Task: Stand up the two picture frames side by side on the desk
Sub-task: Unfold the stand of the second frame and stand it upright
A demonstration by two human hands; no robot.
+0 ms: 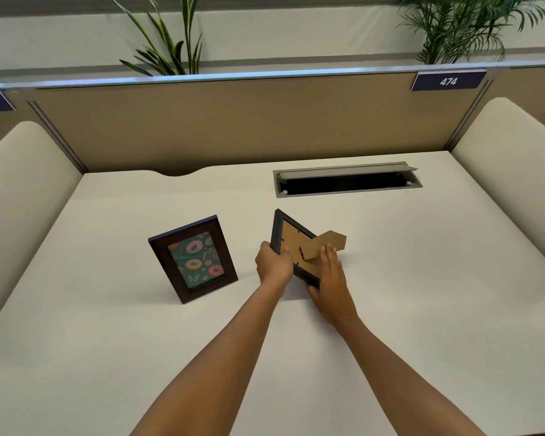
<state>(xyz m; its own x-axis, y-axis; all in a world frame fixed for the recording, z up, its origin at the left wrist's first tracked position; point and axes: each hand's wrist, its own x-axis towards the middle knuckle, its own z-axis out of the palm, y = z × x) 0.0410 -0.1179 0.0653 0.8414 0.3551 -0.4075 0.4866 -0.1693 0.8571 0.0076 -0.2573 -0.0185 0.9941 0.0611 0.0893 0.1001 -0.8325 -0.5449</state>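
A dark brown picture frame (193, 259) with a donut print stands upright on the white desk (422, 294), leaning back, left of centre. To its right a second dark frame (291, 236) is held tilted above the desk with its brown cardboard back facing me. Its cardboard stand leg (331, 242) is folded out to the right. My left hand (272, 262) grips the frame's left edge. My right hand (331, 278) holds the frame's lower right corner, with fingers resting against the stand leg.
An open grey cable hatch (346, 180) is set into the desk behind the frames. A tan partition (233, 121) closes the back, with curved cream side panels (22, 184) left and right. Plants rise behind the partition.
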